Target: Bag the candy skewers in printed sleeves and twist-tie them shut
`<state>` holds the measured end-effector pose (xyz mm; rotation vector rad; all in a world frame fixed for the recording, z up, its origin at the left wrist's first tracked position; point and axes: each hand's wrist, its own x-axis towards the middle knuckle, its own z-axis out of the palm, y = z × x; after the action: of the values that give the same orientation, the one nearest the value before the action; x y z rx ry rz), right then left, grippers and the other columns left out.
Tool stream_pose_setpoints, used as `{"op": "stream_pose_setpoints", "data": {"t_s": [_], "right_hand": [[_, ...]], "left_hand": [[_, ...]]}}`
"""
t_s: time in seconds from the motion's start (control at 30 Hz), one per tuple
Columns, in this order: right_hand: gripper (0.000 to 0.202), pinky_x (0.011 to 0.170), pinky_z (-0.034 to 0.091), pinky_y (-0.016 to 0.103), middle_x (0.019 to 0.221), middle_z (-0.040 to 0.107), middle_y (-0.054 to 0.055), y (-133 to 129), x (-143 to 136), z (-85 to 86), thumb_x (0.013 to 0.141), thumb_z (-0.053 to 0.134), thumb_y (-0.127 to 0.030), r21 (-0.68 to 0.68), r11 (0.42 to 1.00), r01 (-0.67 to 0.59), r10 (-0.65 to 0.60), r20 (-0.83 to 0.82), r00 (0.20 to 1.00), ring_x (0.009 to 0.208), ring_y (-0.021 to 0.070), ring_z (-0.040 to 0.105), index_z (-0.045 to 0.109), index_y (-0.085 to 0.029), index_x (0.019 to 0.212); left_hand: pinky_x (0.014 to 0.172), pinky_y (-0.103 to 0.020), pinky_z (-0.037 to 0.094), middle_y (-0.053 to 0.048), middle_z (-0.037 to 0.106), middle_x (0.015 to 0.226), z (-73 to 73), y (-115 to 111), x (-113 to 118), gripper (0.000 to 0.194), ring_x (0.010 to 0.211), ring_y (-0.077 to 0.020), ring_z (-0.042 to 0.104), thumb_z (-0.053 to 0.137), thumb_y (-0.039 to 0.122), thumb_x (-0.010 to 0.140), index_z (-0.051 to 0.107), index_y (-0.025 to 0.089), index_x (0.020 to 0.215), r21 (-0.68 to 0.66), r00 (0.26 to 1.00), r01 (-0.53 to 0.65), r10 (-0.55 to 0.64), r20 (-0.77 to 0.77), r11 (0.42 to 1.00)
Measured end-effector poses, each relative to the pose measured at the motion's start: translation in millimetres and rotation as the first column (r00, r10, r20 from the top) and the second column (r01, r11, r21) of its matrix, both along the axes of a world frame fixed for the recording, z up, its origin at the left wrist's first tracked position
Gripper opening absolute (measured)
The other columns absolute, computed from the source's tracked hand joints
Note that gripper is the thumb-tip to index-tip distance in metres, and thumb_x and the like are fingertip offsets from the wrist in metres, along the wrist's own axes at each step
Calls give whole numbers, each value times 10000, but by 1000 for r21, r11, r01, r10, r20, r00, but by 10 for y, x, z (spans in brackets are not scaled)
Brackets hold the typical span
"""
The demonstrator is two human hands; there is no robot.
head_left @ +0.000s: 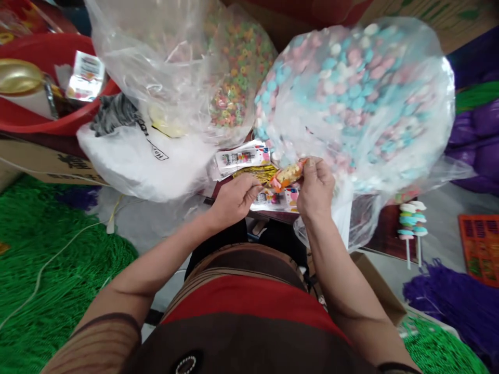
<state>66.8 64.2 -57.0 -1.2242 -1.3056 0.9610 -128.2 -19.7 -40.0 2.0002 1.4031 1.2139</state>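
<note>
A small wrapped piece [289, 176] with orange ends and a pale yellow middle stretches between my hands. My right hand [317, 189] pinches its right end. The fingers of my left hand [237, 200] are pressed together by a bundle of gold twist ties [255, 174]; what they pinch is too small to make out. Behind the ties lies a stack of printed labels [242, 157]. More printed labels [275, 199] lie between my hands, near the table's front edge.
Big clear bags of ring-shaped candy [241, 67] and pink, blue and white candy [351, 88] stand behind. A white plastic bag [144, 161] and red basin [23, 122] are left. Two candy skewers [413, 226] lie right. Green strands [58, 270] cover the left floor.
</note>
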Motion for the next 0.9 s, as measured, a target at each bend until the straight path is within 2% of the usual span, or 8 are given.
{"op": "stream_pose_setpoints", "data": {"t_s": [0.07,0.13,0.23,0.3,0.47,0.7,0.8,0.9], "right_hand": [[446,530,444,255,716,560,-29,-129,-34,72,936,531,-693,5,1000,-6,6,-2,1000,582,127,527,585,-253,888],[407,582,471,267,728,583,-24,-267,-77,146,962,537,-644,36,999,-5,4,27,1000,601,129,538,619,-249,910],[373,655,502,297,780,640,1,-420,-125,229,992,527,-586,116,993,-10,-5,125,992,653,142,570,659,-244,920],[368,688,518,312,822,675,20,-470,-141,253,998,526,-570,152,988,-12,-13,158,987,693,151,596,674,-243,916],[310,650,520,298,826,679,-2,-507,-131,207,961,606,-554,66,997,-48,45,44,998,666,136,597,684,-254,969],[335,597,505,271,675,636,-38,-571,-178,235,865,722,-584,-75,985,-154,132,-235,963,601,125,579,678,-252,864],[307,594,510,264,668,640,-42,-562,-199,286,853,741,-558,-109,974,-198,162,-272,949,592,120,581,686,-256,857],[275,652,530,261,780,695,-32,-538,-195,328,800,810,-503,-43,987,-152,135,-276,952,671,119,616,711,-271,908]], "left_hand": [[686,-265,527,-51,679,922,31,-12,44,194,794,-147,644,552,398,987,548,206,963,-217,977,11,36,208,976],[643,-263,551,-78,687,1062,69,-14,92,330,810,-153,667,622,490,934,531,208,1080,-393,912,105,69,404,913],[594,-275,579,-89,682,1151,95,-14,161,542,786,-165,696,697,538,865,494,225,1258,-505,819,302,51,571,808],[569,-258,565,-55,704,1028,89,-21,194,524,718,-151,690,701,536,865,524,217,1241,-521,809,347,32,586,780],[588,-240,544,6,672,755,72,-58,212,436,611,-112,627,619,620,918,548,195,989,-481,814,293,48,578,826],[580,-256,547,10,655,755,72,-107,218,492,631,-126,634,617,678,899,492,216,1014,-396,755,265,66,652,879],[574,-253,531,17,658,740,88,-125,191,472,606,-118,618,601,667,915,486,221,1016,-384,793,243,46,608,891],[580,-235,501,21,665,739,129,-160,137,428,592,-96,597,616,619,931,503,216,1024,-383,866,146,69,494,912]]}}
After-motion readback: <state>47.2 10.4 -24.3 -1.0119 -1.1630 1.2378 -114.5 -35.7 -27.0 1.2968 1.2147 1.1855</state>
